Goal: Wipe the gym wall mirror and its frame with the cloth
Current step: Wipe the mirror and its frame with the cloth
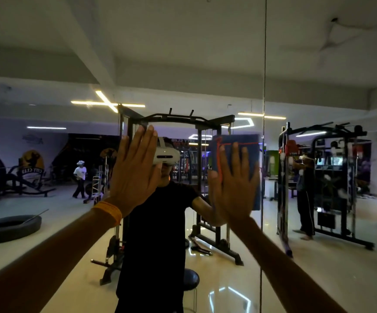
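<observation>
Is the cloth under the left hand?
No, the blue cloth lies under the flat right hand; the left hand presses bare mirror.

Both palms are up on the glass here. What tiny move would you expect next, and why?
Probably the right hand slides the blue cloth sideways across the mirror: it presses the cloth flat on the glass beside the vertical seam, while the left hand braces bare, palm flat.
</observation>
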The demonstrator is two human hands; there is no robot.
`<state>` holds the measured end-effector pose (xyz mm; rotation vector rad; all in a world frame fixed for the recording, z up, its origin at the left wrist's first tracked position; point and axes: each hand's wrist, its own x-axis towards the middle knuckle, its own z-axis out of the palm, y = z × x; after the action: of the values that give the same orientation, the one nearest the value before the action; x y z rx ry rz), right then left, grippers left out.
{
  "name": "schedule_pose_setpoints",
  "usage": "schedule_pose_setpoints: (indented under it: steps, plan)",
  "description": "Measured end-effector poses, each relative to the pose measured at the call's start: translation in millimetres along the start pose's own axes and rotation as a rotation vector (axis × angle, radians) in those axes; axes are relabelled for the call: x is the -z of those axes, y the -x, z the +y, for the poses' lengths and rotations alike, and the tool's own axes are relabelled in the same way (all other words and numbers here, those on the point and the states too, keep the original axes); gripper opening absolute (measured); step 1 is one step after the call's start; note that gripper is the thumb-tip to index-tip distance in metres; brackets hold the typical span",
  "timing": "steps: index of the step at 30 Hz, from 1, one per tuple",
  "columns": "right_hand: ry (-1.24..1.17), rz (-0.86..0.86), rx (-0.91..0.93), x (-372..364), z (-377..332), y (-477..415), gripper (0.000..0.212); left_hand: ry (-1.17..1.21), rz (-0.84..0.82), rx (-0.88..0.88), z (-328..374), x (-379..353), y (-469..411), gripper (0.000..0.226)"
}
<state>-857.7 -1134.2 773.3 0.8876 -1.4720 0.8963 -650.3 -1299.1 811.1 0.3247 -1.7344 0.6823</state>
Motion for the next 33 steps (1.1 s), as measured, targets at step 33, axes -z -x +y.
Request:
schedule_pose_setpoints:
  steps: [33]
  plan:
    - [0.084,-0.008,-0.005,6,54,-10,0.06,0.038,-0.01,-0.027,2,4,29,0.07]
